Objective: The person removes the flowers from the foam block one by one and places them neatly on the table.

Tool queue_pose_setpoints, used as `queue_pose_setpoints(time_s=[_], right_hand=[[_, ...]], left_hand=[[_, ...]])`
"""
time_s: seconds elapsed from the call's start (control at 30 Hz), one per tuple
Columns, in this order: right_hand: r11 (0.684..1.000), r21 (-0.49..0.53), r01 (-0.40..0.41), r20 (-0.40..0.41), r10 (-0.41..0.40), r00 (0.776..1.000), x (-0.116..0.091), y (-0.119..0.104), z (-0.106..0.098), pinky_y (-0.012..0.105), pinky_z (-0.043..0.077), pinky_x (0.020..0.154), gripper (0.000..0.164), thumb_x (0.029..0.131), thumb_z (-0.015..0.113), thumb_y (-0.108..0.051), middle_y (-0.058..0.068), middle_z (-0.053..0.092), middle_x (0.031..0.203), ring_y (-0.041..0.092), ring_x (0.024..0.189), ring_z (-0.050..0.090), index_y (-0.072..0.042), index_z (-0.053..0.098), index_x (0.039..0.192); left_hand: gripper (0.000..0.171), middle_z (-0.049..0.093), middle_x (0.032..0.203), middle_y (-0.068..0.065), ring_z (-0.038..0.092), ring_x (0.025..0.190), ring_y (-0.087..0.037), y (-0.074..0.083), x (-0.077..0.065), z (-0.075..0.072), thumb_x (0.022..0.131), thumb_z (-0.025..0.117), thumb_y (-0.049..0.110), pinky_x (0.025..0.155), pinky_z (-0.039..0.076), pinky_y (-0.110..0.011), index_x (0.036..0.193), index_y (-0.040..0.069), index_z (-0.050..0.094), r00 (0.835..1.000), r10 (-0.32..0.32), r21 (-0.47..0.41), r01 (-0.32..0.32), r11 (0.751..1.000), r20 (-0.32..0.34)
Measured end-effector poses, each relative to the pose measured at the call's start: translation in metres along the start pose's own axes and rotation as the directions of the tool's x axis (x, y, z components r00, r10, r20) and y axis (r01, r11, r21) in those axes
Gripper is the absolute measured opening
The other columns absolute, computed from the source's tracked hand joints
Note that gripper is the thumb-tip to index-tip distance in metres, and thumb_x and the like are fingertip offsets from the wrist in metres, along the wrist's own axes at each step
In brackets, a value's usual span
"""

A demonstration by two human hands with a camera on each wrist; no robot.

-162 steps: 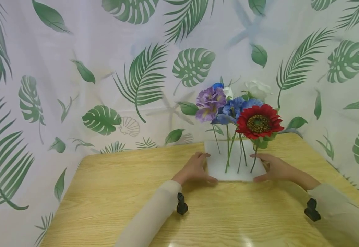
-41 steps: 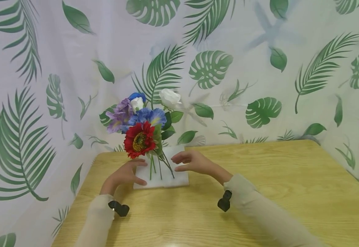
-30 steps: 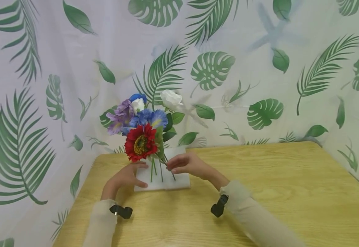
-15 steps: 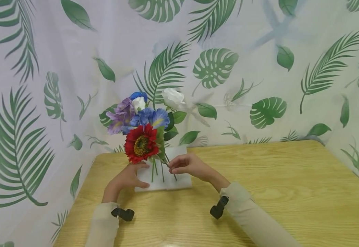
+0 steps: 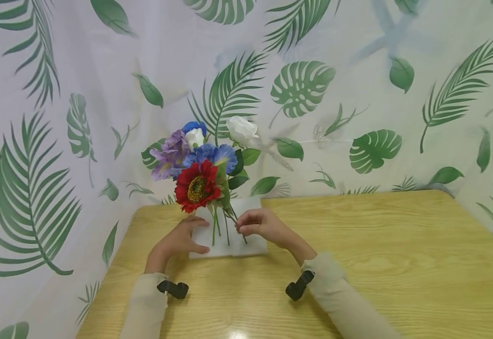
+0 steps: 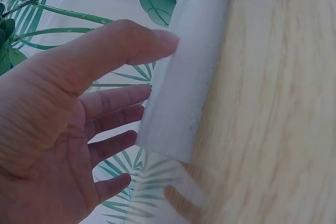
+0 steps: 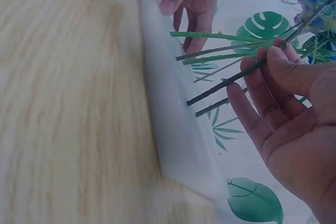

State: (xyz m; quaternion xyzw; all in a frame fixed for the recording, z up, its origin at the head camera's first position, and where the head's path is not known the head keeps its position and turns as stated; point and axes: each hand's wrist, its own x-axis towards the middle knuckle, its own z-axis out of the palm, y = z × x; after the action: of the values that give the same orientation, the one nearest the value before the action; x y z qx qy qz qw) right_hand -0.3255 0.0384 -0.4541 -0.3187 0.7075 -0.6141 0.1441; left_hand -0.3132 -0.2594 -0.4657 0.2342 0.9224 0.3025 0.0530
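Observation:
Several artificial flowers stand with their stems stuck in a white foam block (image 5: 252, 245) on the table. The red sunflower-like bloom (image 5: 197, 187) leans to the front left; blue petals (image 5: 224, 157), a purple bloom (image 5: 170, 155) and a white rose (image 5: 242, 130) are behind it. My left hand (image 5: 181, 238) rests at the block's left end, thumb in front and fingers loosely extended, as the left wrist view confirms. With thumb and fingertips my right hand (image 5: 267, 228) pinches a dark flower stem (image 7: 223, 83) above the block. Which bloom tops that stem is unclear.
The wood-grain table (image 5: 356, 249) reaches far to the right of the block. A white curtain (image 5: 310, 42) printed with green leaves hangs directly behind and to the left. A black wrist camera (image 5: 300, 285) sits on each sleeve.
Since the oldest frame, the block with its flowers has shifted left and turned somewhat. My right hand has left the block's right side and taken hold of a stem; the left hand stays beside the block.

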Motion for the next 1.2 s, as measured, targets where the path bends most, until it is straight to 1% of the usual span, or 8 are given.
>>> queue_pose_setpoints(time_s=[0.13,0.33,0.5,0.6,0.83,0.93,1.03,1.2], right_hand=[[0.999,-0.024,0.021,-0.024,-0.021,0.999,0.001,0.001,0.002,0.056,0.059,0.088,0.013,0.097,0.065,0.0,0.02,0.071,0.103,0.04,0.097,0.068,0.008,0.069,0.107],[0.997,-0.068,0.043,-0.04,-0.046,0.998,-0.003,0.004,0.003,0.052,0.061,0.085,0.013,0.098,0.065,-0.002,0.027,0.071,0.103,0.041,0.096,0.068,0.007,0.069,0.107],[0.996,-0.072,0.046,-0.053,-0.05,0.997,-0.005,0.005,0.002,0.053,0.06,0.085,0.017,0.099,0.064,-0.002,0.026,0.071,0.104,0.046,0.099,0.067,0.01,0.068,0.111],[0.996,-0.071,0.048,-0.06,-0.052,0.997,-0.004,0.005,0.003,0.054,0.06,0.085,0.019,0.099,0.063,-0.002,0.026,0.071,0.105,0.042,0.099,0.068,0.011,0.067,0.113],[0.995,-0.072,0.074,-0.072,-0.08,0.994,-0.002,0.004,0.008,0.037,0.062,0.081,0.019,0.098,0.064,-0.001,0.027,0.07,0.104,0.014,0.091,0.07,0.012,0.067,0.112],[0.994,-0.087,0.071,-0.078,-0.078,0.994,-0.003,0.005,0.011,0.029,0.061,0.079,0.019,0.098,0.065,-0.001,0.026,0.071,0.104,0.012,0.091,0.069,0.012,0.068,0.111],[0.993,-0.103,0.064,-0.086,-0.073,0.994,-0.005,0.003,0.012,0.026,0.06,0.079,0.018,0.098,0.065,-0.002,0.025,0.071,0.105,0.012,0.092,0.069,0.01,0.068,0.111],[0.991,-0.119,0.063,-0.098,-0.075,0.992,-0.004,0.0,0.01,0.028,0.06,0.081,0.018,0.098,0.065,-0.003,0.024,0.072,0.105,0.013,0.093,0.069,0.01,0.068,0.112]], left_hand=[[0.072,0.049,0.145,-0.023,0.045,0.137,-0.044,-0.001,0.0,0.001,0.074,0.089,0.024,0.117,0.037,-0.06,0.136,0.0,0.061,1.0,-0.004,0.004,0.004,1.0,-0.007],[0.071,0.048,0.147,-0.023,0.04,0.142,-0.046,-0.002,0.001,0.006,0.073,0.088,0.023,0.119,0.033,-0.06,0.135,0.001,0.061,1.0,-0.02,-0.022,0.02,1.0,0.005],[0.071,0.048,0.147,-0.022,0.04,0.142,-0.045,-0.001,0.001,0.006,0.073,0.087,0.025,0.119,0.034,-0.059,0.135,0.003,0.061,1.0,-0.017,0.011,0.017,1.0,0.001],[0.071,0.047,0.148,-0.023,0.04,0.142,-0.046,-0.001,0.0,0.003,0.074,0.086,0.027,0.118,0.035,-0.06,0.136,0.003,0.061,1.0,-0.012,0.032,0.012,0.999,0.004],[0.071,0.049,0.146,-0.029,0.039,0.141,-0.05,-0.002,-0.003,0.0,0.078,0.085,0.027,0.118,0.032,-0.065,0.137,-0.002,0.059,0.998,0.069,0.082,-0.07,0.994,0.013],[0.072,0.05,0.146,-0.029,0.04,0.14,-0.051,-0.002,-0.007,0.002,0.078,0.086,0.028,0.117,0.032,-0.065,0.137,-0.003,0.059,0.997,0.077,0.095,-0.078,0.992,0.008],[0.074,0.05,0.147,-0.027,0.039,0.141,-0.049,0.0,-0.008,0.004,0.077,0.088,0.03,0.118,0.032,-0.063,0.137,-0.001,0.06,0.999,0.052,0.099,-0.052,0.994,0.0],[0.074,0.051,0.146,-0.025,0.041,0.141,-0.046,0.0,-0.004,0.003,0.074,0.09,0.031,0.119,0.034,-0.06,0.136,0.001,0.062,0.999,0.038,0.113,-0.034,0.993,-0.028]])
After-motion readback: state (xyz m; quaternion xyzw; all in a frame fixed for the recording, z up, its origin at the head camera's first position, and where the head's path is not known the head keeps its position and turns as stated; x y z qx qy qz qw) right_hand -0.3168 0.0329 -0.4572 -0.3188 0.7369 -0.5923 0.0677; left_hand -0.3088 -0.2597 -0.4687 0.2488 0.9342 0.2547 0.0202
